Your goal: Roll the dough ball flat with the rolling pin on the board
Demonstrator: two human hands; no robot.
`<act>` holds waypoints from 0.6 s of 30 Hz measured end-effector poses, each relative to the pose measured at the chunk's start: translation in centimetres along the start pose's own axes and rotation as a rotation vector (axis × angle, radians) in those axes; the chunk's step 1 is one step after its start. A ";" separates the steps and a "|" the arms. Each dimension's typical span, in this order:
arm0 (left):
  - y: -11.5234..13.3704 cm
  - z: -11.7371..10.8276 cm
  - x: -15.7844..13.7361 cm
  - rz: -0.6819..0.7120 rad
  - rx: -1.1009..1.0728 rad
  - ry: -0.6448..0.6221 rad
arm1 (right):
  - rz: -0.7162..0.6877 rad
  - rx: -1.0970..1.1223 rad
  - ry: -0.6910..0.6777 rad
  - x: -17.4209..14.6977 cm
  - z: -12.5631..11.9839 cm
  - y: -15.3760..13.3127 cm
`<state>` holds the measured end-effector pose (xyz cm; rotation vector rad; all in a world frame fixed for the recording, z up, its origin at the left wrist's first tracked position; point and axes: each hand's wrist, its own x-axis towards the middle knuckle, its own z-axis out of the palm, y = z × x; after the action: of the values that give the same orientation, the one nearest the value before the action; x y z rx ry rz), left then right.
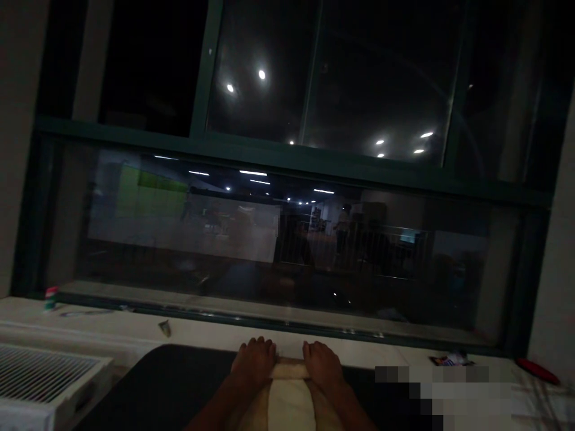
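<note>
Your two hands lie side by side at the bottom centre of a dim view, palms down on a pale cloth (290, 401) that runs away from you over a dark surface (171, 383). Your left hand (254, 359) presses on the left end of a rolled edge (290, 370) at the far end of the cloth; your right hand (321, 363) presses on the right end. The fingers of both hands curl forward over the roll, close together; you cannot tell how tightly they grip it. The roll shows as a short pale band between the two hands.

Beyond the hands runs a light windowsill (112, 329), and above it a large dark window (287, 179) reflecting ceiling lights. A white vent grille (40, 374) sits at lower left. A red object (536, 371) rests on the sill at far right.
</note>
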<state>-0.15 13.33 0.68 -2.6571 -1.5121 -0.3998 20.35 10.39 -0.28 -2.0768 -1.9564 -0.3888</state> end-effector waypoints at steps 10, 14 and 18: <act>-0.1 0.3 0.5 -0.048 -0.003 0.013 | -0.194 0.056 -0.166 2.4 0.5 0.6; 0.4 0.4 -1.2 -0.053 -0.018 0.051 | -0.179 0.069 -0.114 0.0 -0.2 0.1; 1.2 0.4 -2.8 -0.042 -0.033 0.054 | -0.128 0.047 -0.024 -3.1 -1.0 -0.9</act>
<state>-0.44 10.48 -0.34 -2.6204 -1.5622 -0.4992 19.21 7.22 -0.50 -1.9428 -2.0990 -0.3411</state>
